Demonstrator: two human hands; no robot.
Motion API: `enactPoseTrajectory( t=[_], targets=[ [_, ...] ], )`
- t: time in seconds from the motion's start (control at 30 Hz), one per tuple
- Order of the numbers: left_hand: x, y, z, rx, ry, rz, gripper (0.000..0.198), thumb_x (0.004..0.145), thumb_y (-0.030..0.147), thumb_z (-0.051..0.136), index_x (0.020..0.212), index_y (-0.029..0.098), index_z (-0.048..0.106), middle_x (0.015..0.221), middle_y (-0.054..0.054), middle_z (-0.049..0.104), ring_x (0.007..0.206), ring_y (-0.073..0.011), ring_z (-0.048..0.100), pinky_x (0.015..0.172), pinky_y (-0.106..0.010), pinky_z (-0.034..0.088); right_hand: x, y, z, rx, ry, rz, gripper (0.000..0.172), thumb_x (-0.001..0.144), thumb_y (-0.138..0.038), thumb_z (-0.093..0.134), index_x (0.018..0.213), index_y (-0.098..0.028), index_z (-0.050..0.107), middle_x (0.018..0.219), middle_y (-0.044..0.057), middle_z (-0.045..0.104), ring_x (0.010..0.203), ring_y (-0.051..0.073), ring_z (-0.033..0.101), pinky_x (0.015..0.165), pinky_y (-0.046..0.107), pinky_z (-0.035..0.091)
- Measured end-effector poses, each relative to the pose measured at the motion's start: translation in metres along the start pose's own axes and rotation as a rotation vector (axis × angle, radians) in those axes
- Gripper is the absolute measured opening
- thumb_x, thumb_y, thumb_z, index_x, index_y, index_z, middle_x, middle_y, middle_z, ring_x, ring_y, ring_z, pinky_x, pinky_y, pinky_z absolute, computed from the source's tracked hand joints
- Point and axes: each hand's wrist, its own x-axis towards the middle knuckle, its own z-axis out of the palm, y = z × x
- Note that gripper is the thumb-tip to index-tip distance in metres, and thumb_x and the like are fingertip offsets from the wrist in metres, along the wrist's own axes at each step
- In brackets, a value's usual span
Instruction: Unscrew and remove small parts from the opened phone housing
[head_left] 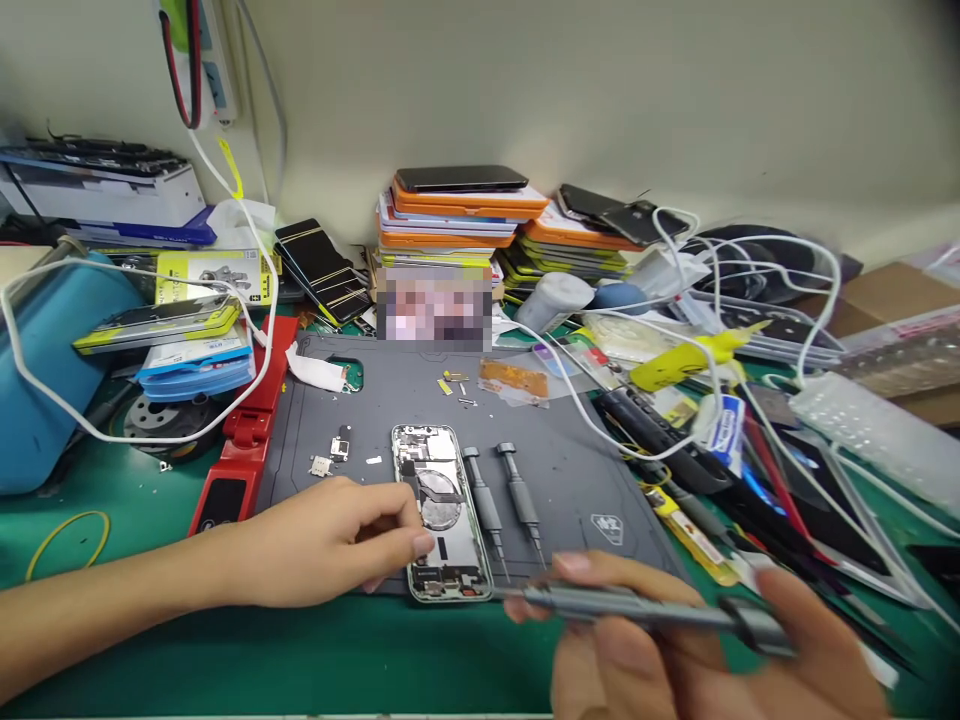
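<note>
An opened phone housing [451, 520] lies on the grey mat, its metal inside and round charging coil showing. My left hand [360, 545] is closed at the housing's left edge, thumb and fingertips on it. In my right hand [675, 630] is a grey precision screwdriver [630, 605], held nearly level, with its tip pointing left at the housing's lower right corner. Whether the tip touches the housing I cannot tell. Two more screwdrivers, a near one [487, 505] and a farther one [519, 495], lie right of the housing. Small metal parts [340, 443] sit to its left.
The grey work mat [577, 450] covers the green table [300, 660]. A red clamp-like tool [244, 435] borders it on the left. Orange boxes [457, 205] are stacked at the back. White cables [555, 350] and piled tools crowd the right side.
</note>
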Motion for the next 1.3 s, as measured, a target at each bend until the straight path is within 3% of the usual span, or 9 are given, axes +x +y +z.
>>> enactPoseTrajectory(
  t=[0.13,0.27,0.53,0.73,0.9,1.03,1.3],
  targets=[
    [0.003,-0.005,-0.001,-0.171,-0.022,-0.103,0.028,0.104,0.046,0.070,0.096,0.020,0.065,0.076,0.004,0.070,0.065,-0.0112,0.060,0.063,-0.021,0.046,0.003,0.003,0.020,0.172,0.019,0.180,0.056,0.102,-0.003,0.065,0.153,-0.023,0.060,0.099,0.005,0.086,0.070,0.019,0.081,0.059,0.031,0.071],
    [0.006,-0.013,0.000,-0.232,-0.044,-0.112,0.021,0.088,0.038,0.089,0.093,0.019,0.082,0.086,-0.001,0.081,0.067,-0.0117,0.064,0.064,-0.021,0.048,-0.010,0.005,0.013,0.128,-0.021,0.106,0.060,0.097,0.002,0.068,0.152,-0.021,0.059,0.104,0.006,0.087,0.079,0.021,0.085,0.063,0.031,0.072],
    [0.007,-0.021,-0.001,-0.286,-0.092,-0.132,0.016,0.095,0.030,0.081,0.105,0.021,0.090,0.101,-0.004,0.086,0.068,-0.0118,0.067,0.067,-0.021,0.056,-0.016,0.007,0.002,0.091,-0.167,-0.027,0.073,0.090,0.010,0.067,0.156,-0.018,0.055,0.109,0.009,0.087,0.080,0.021,0.085,0.047,0.023,0.063],
    [0.007,-0.014,-0.002,-0.302,-0.080,-0.116,0.018,0.098,0.030,0.077,0.107,0.021,0.090,0.100,-0.004,0.086,0.065,-0.0103,0.066,0.066,-0.020,0.056,-0.019,-0.006,0.018,0.032,-0.006,0.098,0.056,0.099,-0.003,0.066,0.151,-0.023,0.059,0.100,0.004,0.085,0.063,0.017,0.075,0.047,0.026,0.063],
    [0.006,-0.011,-0.002,-0.315,-0.085,-0.105,0.017,0.099,0.028,0.077,0.107,0.020,0.090,0.101,-0.005,0.087,0.068,-0.0106,0.068,0.069,-0.020,0.058,-0.017,-0.007,0.020,0.030,-0.007,0.108,0.053,0.101,-0.006,0.066,0.151,-0.023,0.058,0.100,0.004,0.085,0.059,0.015,0.072,0.053,0.028,0.067],
    [0.007,-0.013,-0.001,-0.370,-0.085,-0.102,0.017,0.099,0.026,0.075,0.105,0.019,0.090,0.101,-0.006,0.087,0.074,-0.0125,0.072,0.071,-0.021,0.060,-0.016,-0.007,0.018,-0.018,0.001,0.093,0.051,0.102,-0.009,0.067,0.151,-0.019,0.058,0.095,0.005,0.084,0.069,0.019,0.078,0.057,0.029,0.069],
    [0.007,-0.014,-0.001,-0.386,-0.089,-0.092,0.016,0.100,0.025,0.075,0.104,0.018,0.089,0.101,-0.005,0.087,0.075,-0.0115,0.072,0.070,-0.020,0.060,-0.016,-0.009,0.018,0.042,-0.036,0.118,0.053,0.101,-0.007,0.067,0.151,-0.022,0.058,0.098,0.004,0.083,0.060,0.014,0.070,0.041,0.021,0.055]
  ],
)
